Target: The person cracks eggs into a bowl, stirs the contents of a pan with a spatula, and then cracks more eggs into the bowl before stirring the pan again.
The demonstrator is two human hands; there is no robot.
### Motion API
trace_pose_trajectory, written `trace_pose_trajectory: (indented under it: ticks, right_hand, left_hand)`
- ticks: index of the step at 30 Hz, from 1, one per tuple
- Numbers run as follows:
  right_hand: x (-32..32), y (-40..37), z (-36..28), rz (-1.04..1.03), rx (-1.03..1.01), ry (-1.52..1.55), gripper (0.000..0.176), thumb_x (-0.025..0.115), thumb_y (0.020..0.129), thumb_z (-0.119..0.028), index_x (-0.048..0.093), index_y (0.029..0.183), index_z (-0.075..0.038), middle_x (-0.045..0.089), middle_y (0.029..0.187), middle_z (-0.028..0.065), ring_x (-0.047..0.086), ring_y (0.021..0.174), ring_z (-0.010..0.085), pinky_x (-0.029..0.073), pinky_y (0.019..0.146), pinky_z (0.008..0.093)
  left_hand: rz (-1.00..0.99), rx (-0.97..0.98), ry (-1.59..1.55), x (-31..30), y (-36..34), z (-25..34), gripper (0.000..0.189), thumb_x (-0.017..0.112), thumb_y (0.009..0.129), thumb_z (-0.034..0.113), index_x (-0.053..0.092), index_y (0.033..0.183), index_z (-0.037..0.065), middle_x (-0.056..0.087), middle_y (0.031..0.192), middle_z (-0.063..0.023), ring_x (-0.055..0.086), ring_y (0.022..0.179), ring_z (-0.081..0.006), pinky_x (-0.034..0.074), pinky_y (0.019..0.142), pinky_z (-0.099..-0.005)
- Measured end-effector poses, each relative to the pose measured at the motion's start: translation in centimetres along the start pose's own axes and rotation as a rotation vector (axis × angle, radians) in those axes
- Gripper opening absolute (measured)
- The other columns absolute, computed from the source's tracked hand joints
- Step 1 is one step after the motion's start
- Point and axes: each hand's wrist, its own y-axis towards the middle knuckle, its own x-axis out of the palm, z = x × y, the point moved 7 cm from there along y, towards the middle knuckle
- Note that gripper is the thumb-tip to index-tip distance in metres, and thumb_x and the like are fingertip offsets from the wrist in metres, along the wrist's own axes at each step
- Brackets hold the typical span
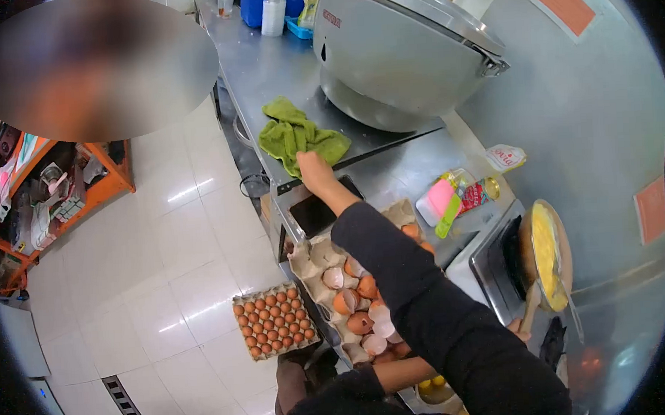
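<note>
My right arm, in a black sleeve, stretches across the counter. Its hand (316, 172) closes on the near edge of a crumpled green cloth (297, 133). Crossing beneath that arm, my left forearm leads to my left hand (519, 330), partly hidden by the sleeve. Its fingers wrap the wooden handle (532, 306) of a pan (564, 252). Yellow egg (547, 252) fills the pan, which sits at the edge of a portable stove (493, 267). Below my arms lies a carton (324, 257) of cracked eggshells (359, 322). A bowl holding yolks (434, 384) is partly covered by my sleeve.
A large grey pot (407, 61) stands on the steel counter (253, 61). A phone (325, 205), a red can (476, 194) and a pink-and-green item (443, 202) lie nearby. Whole eggs fill a tray (276, 321) beside the counter. An orange shelf (102, 193) stands across the tiled floor.
</note>
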Motion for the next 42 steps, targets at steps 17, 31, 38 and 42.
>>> trace_pose_trajectory:
  ticks: [17, 31, 38, 42]
  right_hand:
    - [-43.6, -41.8, 13.7, -0.093, 0.342, -0.586, 0.026, 0.051, 0.070, -0.017, 0.053, 0.094, -0.008, 0.053, 0.095, 0.0112, 0.050, 0.088, 0.0273, 0.039, 0.074, 0.0368]
    - [-40.3, -62.8, 30.5, -0.012, 0.998, -0.517, 0.051, 0.061, 0.064, -0.036, 0.044, 0.093, 0.002, 0.055, 0.084, 0.0185, 0.053, 0.079, 0.0339, 0.042, 0.067, 0.0392]
    - [-38.7, -62.1, 34.3, -0.119, 1.040, 0.417, 0.014, 0.050, 0.076, -0.013, 0.048, 0.087, -0.004, 0.054, 0.070, 0.0077, 0.049, 0.047, 0.0115, 0.040, 0.039, 0.0250]
    - [-43.8, -58.0, 27.7, -0.083, 0.871, 0.056, 0.022, 0.046, 0.073, -0.009, 0.048, 0.095, -0.007, 0.053, 0.086, 0.0108, 0.052, 0.073, 0.0184, 0.043, 0.062, 0.0310]
  left_hand:
    - [0.056, -0.077, 0.283, 1.9, 2.0, -0.6, 0.032, 0.042, 0.079, 0.028, 0.045, 0.097, 0.002, 0.051, 0.082, -0.0079, 0.052, 0.071, -0.0168, 0.044, 0.064, -0.0284]
    - [0.005, -0.115, 0.093, 2.8, 3.1, -0.3, 0.034, 0.039, 0.073, 0.018, 0.040, 0.102, -0.001, 0.046, 0.082, -0.0053, 0.044, 0.062, -0.0119, 0.042, 0.054, -0.0253]
    - [0.061, -0.120, 0.070, 2.9, 3.2, -0.7, 0.028, 0.040, 0.076, 0.020, 0.040, 0.097, 0.002, 0.042, 0.075, -0.0019, 0.036, 0.051, -0.0064, 0.033, 0.039, -0.0166]
    - [0.070, -0.114, 0.073, 2.9, 3.2, -0.7, 0.026, 0.039, 0.078, 0.020, 0.039, 0.097, 0.002, 0.042, 0.074, -0.0020, 0.035, 0.050, -0.0062, 0.033, 0.039, -0.0164]
